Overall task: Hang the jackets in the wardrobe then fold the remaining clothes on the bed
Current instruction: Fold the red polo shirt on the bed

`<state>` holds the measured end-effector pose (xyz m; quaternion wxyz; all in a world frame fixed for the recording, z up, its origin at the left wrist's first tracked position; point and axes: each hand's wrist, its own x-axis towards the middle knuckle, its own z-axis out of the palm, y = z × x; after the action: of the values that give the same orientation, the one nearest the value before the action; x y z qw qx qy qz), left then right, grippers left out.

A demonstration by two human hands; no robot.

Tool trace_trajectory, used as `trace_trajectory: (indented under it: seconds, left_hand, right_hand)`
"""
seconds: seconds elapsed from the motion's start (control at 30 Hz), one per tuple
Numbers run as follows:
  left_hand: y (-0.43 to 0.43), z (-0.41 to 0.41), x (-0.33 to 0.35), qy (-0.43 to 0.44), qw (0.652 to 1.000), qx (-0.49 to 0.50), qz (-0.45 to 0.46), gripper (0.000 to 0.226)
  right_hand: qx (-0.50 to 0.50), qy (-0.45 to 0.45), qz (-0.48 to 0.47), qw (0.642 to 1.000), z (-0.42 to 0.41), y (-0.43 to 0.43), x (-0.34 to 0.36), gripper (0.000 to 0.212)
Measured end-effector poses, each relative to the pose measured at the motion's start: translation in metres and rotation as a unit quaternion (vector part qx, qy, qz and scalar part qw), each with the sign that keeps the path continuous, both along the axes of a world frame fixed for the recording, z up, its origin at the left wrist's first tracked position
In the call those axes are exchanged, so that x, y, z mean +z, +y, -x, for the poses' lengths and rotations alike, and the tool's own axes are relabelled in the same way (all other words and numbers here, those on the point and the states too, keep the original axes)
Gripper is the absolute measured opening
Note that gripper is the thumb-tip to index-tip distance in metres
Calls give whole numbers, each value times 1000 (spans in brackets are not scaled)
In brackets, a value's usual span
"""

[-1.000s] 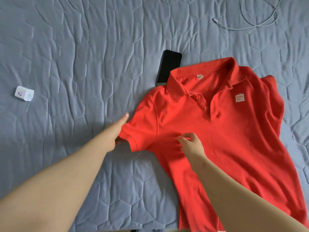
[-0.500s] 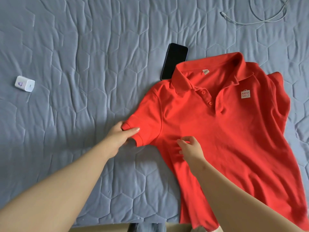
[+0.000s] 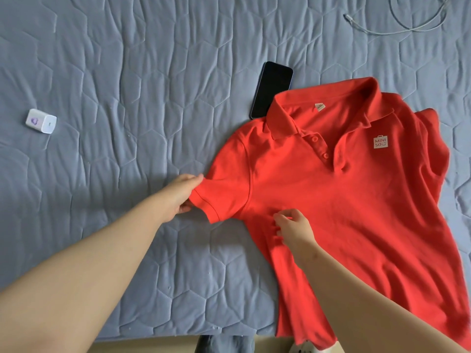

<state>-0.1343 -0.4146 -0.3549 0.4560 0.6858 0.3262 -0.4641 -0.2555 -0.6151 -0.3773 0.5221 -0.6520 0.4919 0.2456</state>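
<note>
A red polo shirt lies face up on the grey quilted bed, collar toward the far side, hem hanging over the near edge. My left hand pinches the cuff of the shirt's left-hand sleeve, which is stretched out flat. My right hand rests on the shirt's side just below that sleeve, fingers bent and pinching the cloth. The other sleeve is bunched up at the far right.
A black phone lies by the collar, its lower end tucked under the shirt. A small white charger cube sits at the far left. A white cable loops at the top right. The bed's near edge runs along the bottom.
My left hand has shifted from on top of the sleeve to gripping its cuff and drawn the sleeve out flat to the left. My right hand has stayed on the shirt's side.
</note>
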Motion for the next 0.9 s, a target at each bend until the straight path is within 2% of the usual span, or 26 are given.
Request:
trace_trajectory:
  seconds: [0.07,0.1,0.13,0.2,0.23,0.27,0.37,0.4,0.43,0.5,0.57,0.63,0.67,0.73,0.77,0.8,0.87,0.9]
  left_hand:
    - [-4,-3,-1,-11,1000,-15,-6,4]
    - [-5,-3,-2,-20,1000,13,-20,4]
    - [-5,-3,-2,-36,996,59,-51,10]
    - [-2,0,1,-33,968,223,-114,34]
    - [0,3,2,-3,953,284,-109,42]
    - [0,6,4,36,948,306,-84,46]
    - [-5,10,6,74,963,259,25,31]
    - [-7,8,8,58,964,258,37,22]
    - [-9,5,7,26,963,265,41,23]
    - [-5,-1,2,-68,945,317,41,36]
    - [3,-2,2,-201,920,336,-15,38]
    - [5,2,5,-284,911,296,-51,41]
    - [3,6,4,-285,918,270,-58,48]
    - [0,19,-9,-229,944,218,-93,61]
    - [-3,27,-16,-198,951,207,-116,61]
    - [-7,34,-21,-173,954,211,-124,51]
    - [-21,55,-19,-102,968,215,-86,15]
    - [-29,65,-15,-71,974,208,-55,17]
  right_hand:
    - [-2,3,-4,1000,1,3,-2,9]
    - [-5,5,-6,1000,2,4,-3,10]
    - [-7,9,-8,1000,3,5,-4,11]
    - [-11,11,-12,1000,5,7,-5,12]
    - [-13,11,-12,1000,4,8,-6,13]
    - [-12,11,-12,1000,4,9,-6,13]
    - [-9,7,-16,1000,0,13,-6,13]
    - [-8,5,-18,1000,-1,14,-5,13]
    - [-7,3,-18,1000,-3,14,-5,13]
    - [-5,-3,-20,1000,-4,15,-5,13]
    - [-5,-8,-20,1000,-3,14,-4,12]
    - [-3,-14,-11,1000,0,13,-6,12]
    - [-1,-15,-6,1000,1,14,-6,11]
    - [6,-13,-5,1000,4,15,-7,6]
    - [13,-11,-3,1000,7,16,-7,4]
    - [22,-9,1,1000,8,16,-8,5]
    - [44,-3,15,999,18,15,-8,7]
    - [51,0,20,999,25,14,-7,8]
